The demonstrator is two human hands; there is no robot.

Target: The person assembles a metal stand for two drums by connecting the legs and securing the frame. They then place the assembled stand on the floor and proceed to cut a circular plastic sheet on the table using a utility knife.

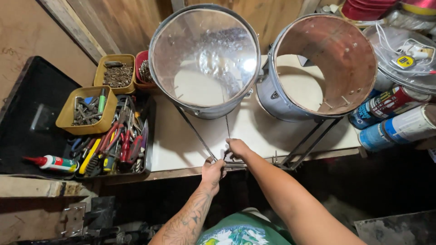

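Note:
Two drum shells rest on a white tabletop [181, 140]. The left drum [204, 59] carries a clear head; the right drum [324, 63] is an open shell with a brown inside. Thin metal rods [197, 131] run from the drums down to the table's front edge. My left hand [212, 171] is closed around the near end of one rod. Beside it, my right hand [237, 147] pinches the near end of another thin rod. Both hands sit at the front edge, almost touching.
A black tray [113, 145] of screwdrivers and pliers lies at left, with two yellow bins of screws [116, 72] and bolts [86, 111] behind it. A white tube with a red nozzle [52, 162] lies nearby. Spray cans [395, 120] lie at right.

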